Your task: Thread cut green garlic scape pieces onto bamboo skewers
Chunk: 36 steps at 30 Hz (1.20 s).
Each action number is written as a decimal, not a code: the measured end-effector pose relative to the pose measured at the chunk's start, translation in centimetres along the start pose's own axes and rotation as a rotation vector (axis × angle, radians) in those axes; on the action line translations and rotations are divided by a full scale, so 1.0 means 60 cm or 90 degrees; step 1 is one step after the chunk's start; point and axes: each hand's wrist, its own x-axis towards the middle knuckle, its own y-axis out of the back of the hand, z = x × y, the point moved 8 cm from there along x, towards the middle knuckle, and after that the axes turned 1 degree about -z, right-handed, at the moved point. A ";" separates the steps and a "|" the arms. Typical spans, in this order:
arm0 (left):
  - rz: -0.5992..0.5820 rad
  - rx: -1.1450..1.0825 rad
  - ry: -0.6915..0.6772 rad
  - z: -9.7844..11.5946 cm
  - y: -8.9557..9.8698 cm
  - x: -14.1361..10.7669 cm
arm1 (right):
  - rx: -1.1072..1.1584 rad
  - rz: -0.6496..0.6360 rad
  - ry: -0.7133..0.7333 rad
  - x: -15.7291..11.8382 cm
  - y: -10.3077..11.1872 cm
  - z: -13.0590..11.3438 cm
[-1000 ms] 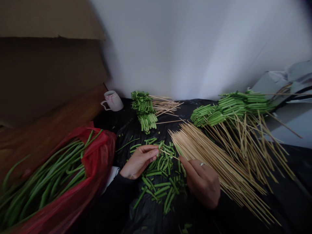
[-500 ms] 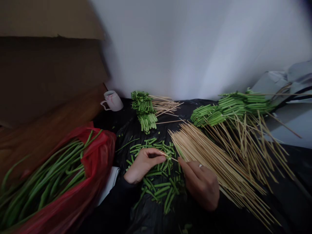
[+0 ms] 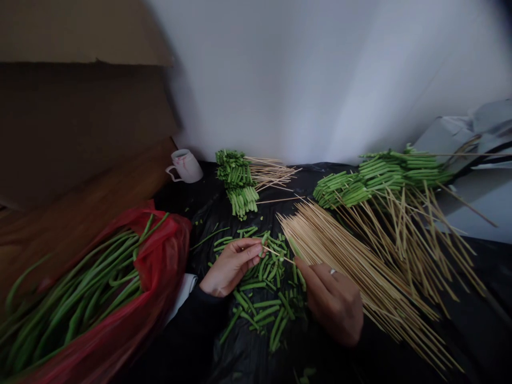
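Note:
My left hand (image 3: 231,268) pinches a short piece of green bean (image 3: 264,240) between thumb and fingertips, at the far end of a bamboo skewer (image 3: 276,252). Whether the tip has gone through that piece is too small to tell. My right hand (image 3: 336,303), wearing a ring, is closed on the skewer's other part and points it up and to the left. Beneath both hands, many cut bean pieces (image 3: 266,313) lie scattered on black plastic sheeting (image 3: 240,362). Loose bare skewers (image 3: 352,256) are heaped just right of my right hand.
On the left, a red plastic bag (image 3: 162,256) holds long whole beans (image 3: 86,285). A white mug (image 3: 187,166) stands by the wall. Filled bean skewers are stacked at the back centre (image 3: 240,184) and back right (image 3: 384,173). Brown cardboard (image 3: 80,106) rises at the left.
My left hand has shifted slightly left and up, its fingertips now at the skewer's far end. More bare skewer shows between the hands. My right hand has moved slightly right.

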 end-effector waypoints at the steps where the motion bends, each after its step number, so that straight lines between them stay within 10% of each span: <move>1: 0.001 -0.001 0.000 0.000 0.000 0.000 | -0.002 0.001 0.001 0.000 0.000 0.000; 36: 0.062 0.148 -0.080 0.014 0.015 0.001 | 0.119 -0.068 -0.115 0.001 -0.016 0.014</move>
